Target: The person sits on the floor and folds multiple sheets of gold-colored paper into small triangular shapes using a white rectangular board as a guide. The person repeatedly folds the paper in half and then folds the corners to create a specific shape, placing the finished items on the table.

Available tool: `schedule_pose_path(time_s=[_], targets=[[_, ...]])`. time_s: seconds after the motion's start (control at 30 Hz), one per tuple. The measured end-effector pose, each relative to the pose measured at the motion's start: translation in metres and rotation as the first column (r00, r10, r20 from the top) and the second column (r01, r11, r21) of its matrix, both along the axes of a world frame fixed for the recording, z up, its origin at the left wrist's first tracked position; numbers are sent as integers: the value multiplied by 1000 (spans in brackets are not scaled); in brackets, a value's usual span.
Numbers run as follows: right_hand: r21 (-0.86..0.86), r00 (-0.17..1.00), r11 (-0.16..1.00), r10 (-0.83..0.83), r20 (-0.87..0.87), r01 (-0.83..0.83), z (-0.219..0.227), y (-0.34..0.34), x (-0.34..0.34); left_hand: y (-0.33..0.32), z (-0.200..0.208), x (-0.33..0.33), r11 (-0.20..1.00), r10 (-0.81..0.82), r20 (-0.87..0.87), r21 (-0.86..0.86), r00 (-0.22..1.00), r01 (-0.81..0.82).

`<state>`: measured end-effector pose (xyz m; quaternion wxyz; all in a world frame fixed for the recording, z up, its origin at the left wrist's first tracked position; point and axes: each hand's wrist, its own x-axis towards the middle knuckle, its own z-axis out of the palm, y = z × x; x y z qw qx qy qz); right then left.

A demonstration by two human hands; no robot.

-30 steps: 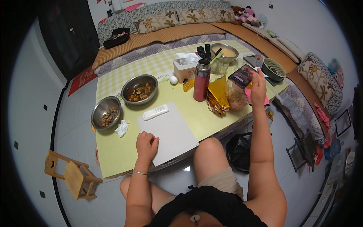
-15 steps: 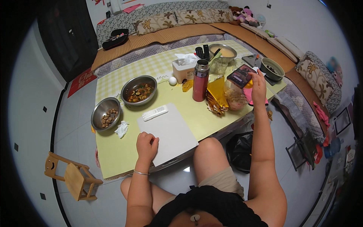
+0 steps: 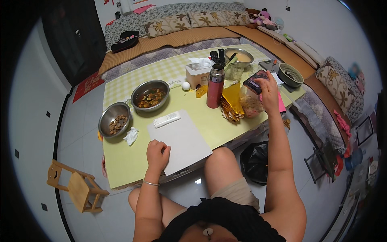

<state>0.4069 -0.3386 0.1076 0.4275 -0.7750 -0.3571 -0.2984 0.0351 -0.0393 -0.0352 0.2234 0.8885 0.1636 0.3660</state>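
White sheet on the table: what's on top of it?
A white oblong item lies on the far part of the sheet; the left hand overlaps its left edge. The patches those two cover can't be seen.

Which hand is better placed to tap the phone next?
Probably the right hand: its fingers are at the phone. The left hand is beside the pale sheet, well away.

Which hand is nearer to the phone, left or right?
Right. The right hand has its fingers at the phone; the left hand is farther left, by the grey sheet.
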Motion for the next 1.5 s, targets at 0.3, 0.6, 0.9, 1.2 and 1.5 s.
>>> schedule_pose_path(time_s=[0.3,0.6,0.9,1.2,1.5], targets=[[-59,996,998,9,86,-4,-3,7,-2,-1,2,-2,1000,10,-26,-5,1000,-10],[-102,996,994,-26,91,35,-9,8,3,-2,1,-2,1000,0,-18,-11,1000,-1],[276,995,961,10,-95,17,-2,2,2,-2,3,-3,1000,6,-29,-11,1000,-7],[280,988,953,-78,-135,114,-16,-18,25,-3,3,-2,1000,12,-39,-10,999,-12],[277,991,956,-68,-115,97,-21,-22,31,-2,2,-3,1000,6,-45,-6,999,-6]])
